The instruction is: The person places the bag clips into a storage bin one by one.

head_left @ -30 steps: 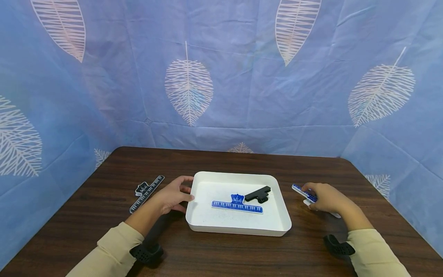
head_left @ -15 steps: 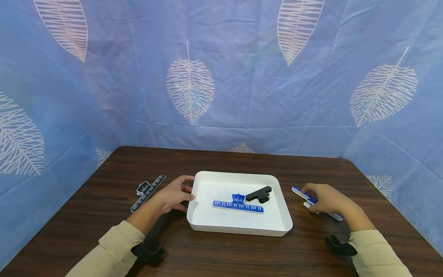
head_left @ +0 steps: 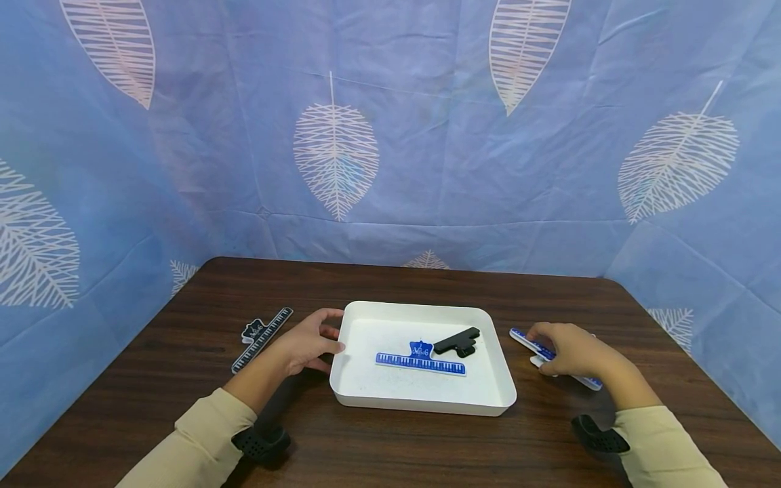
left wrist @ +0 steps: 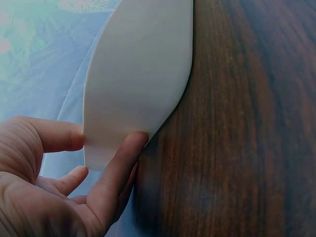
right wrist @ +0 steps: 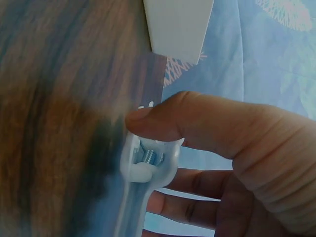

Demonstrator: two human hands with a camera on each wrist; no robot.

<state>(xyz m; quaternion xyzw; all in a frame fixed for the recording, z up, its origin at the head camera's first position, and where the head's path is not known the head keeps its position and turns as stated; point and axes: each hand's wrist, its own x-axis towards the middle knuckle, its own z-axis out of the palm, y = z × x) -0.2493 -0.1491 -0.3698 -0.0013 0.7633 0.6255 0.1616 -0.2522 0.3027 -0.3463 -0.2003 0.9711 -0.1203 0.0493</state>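
Note:
My left hand [head_left: 310, 342] touches the left end of a shallow white tray [head_left: 421, 402]. In the left wrist view, its fingertips meet the tray's rim and outer wall. Inside the tray lie a blue-and-white music clip [head_left: 421, 364] with a piano-key pattern and a black clip [head_left: 456, 342]. To the right of the tray, my right hand [head_left: 572, 349] pinches another blue-and-white piano-key clip [head_left: 535, 344] at its middle. The right wrist view shows the thumb over the clip's white handle [right wrist: 148, 160], where a metal spring is visible; fingers are on the far side.
A black piano-key clip [head_left: 262, 339] lies on the dark wooden table [head_left: 378, 447], left of the tray beside my left forearm. Behind the table hangs a blue cloth [head_left: 421, 169] with white leaf prints. Each wrist wears a black band [head_left: 262, 444].
My right hand and the clip in it have shifted slightly left, and more of the clip's near end shows than a second ago. The left hand stays at the tray.

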